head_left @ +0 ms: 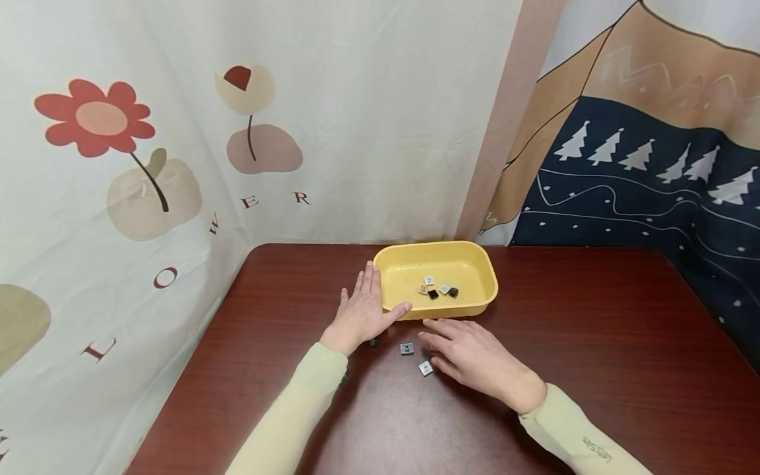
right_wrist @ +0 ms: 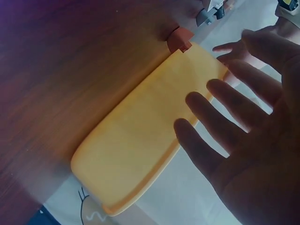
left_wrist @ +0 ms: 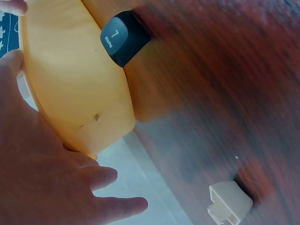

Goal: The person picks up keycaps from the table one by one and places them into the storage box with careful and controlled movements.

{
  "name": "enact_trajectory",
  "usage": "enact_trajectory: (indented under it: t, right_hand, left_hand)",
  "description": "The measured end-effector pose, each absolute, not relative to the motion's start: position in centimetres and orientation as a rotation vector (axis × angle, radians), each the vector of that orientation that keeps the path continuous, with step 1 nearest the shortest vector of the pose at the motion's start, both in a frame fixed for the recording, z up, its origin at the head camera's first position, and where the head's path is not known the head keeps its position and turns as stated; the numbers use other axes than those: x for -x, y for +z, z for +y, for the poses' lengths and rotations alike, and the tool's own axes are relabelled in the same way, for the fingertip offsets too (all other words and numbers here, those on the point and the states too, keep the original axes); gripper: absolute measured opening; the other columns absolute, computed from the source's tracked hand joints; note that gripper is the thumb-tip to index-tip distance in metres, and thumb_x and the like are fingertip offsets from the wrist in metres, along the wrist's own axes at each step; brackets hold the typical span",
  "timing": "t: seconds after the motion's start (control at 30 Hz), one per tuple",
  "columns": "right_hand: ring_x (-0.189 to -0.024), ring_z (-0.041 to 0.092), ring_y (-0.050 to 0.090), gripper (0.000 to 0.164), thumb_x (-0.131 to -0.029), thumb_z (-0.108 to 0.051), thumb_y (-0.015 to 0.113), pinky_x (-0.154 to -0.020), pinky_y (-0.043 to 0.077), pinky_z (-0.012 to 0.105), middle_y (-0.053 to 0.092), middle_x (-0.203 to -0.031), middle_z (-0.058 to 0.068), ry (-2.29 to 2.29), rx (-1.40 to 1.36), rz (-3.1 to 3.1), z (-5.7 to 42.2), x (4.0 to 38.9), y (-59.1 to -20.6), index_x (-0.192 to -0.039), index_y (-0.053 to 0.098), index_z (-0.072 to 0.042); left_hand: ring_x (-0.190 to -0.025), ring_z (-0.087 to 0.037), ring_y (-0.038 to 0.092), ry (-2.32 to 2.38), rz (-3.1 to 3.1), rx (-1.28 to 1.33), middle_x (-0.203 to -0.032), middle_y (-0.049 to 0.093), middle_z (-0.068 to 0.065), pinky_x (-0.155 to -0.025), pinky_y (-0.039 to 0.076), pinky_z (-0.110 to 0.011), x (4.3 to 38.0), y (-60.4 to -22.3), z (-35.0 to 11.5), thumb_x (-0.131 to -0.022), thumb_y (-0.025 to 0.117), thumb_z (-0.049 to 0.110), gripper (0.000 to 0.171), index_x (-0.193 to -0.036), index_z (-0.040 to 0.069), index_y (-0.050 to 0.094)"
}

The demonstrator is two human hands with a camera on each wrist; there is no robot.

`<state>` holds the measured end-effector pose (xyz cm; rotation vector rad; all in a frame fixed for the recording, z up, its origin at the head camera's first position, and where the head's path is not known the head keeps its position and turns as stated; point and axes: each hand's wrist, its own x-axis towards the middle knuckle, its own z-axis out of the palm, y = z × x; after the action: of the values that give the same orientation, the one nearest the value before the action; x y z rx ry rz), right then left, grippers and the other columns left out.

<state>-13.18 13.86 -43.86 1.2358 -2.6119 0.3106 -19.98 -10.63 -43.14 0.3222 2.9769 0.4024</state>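
A yellow tray [head_left: 475, 305] sits mid-table with several small keycaps [head_left: 439, 289] inside. My left hand [head_left: 362, 310] lies flat on the table against the tray's left wall, thumb touching its front rim. My right hand [head_left: 460, 346] hovers just in front of the tray with fingers straight, holding nothing. Near its fingertips lie a grey keycap [head_left: 406, 348], a white keycap [head_left: 425, 368] and an orange keycap [right_wrist: 179, 40]. The left wrist view shows the tray wall [left_wrist: 75, 93], a black "7 Home" keycap [left_wrist: 124, 37] and a white keycap [left_wrist: 229, 202]. The right hand [right_wrist: 234, 126] is spread before the tray [right_wrist: 150, 136].
The dark red table [head_left: 594, 343] meets a flower-print curtain [head_left: 119, 165] along its left and back edges, and a mountain-print cloth [head_left: 641, 165] at the back right. A small dark keycap [head_left: 374, 342] lies beside my left wrist.
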Motion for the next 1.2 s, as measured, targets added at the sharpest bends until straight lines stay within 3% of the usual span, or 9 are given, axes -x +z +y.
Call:
enact_trajectory:
  t: [0.33,0.87,1.2]
  right_hand:
    - [-0.124,0.030,0.065,0.040,-0.091,-0.016,0.080,-0.091,0.056,0.049,0.066,-0.138,0.012,0.269,-1.316,-2.651,13.35,13.20,-44.25,-0.130,0.072,-0.012]
    - [-0.089,0.019,0.069,0.013,-0.090,-0.004,0.075,-0.079,0.057,0.036,0.069,-0.101,0.002,0.272,-1.264,-2.655,12.93,12.68,-44.29,-0.102,0.076,-0.010]
    - [-0.076,0.016,0.064,0.015,-0.086,0.004,0.073,-0.068,0.054,0.032,0.062,-0.090,0.000,0.287,-1.261,-2.626,13.05,12.71,-44.53,-0.091,0.073,-0.011]
  left_hand:
    - [-0.158,-0.035,0.012,0.412,2.973,-0.330,-0.173,0.000,-0.016,-0.119,0.021,-0.065,19.92,-43.09,-10.71,-0.094,0.040,0.082,0.114,-0.165,-0.001,0.007]
    - [-0.158,-0.035,0.013,0.407,2.979,-0.338,-0.173,-0.001,-0.016,-0.119,0.020,-0.066,19.97,-43.23,-10.77,-0.094,0.041,0.081,0.114,-0.165,-0.001,0.007]
    - [-0.158,-0.035,0.013,0.410,2.980,-0.330,-0.173,-0.001,-0.015,-0.119,0.020,-0.065,19.90,-43.13,-10.71,-0.094,0.041,0.081,0.114,-0.165,-0.001,0.007]
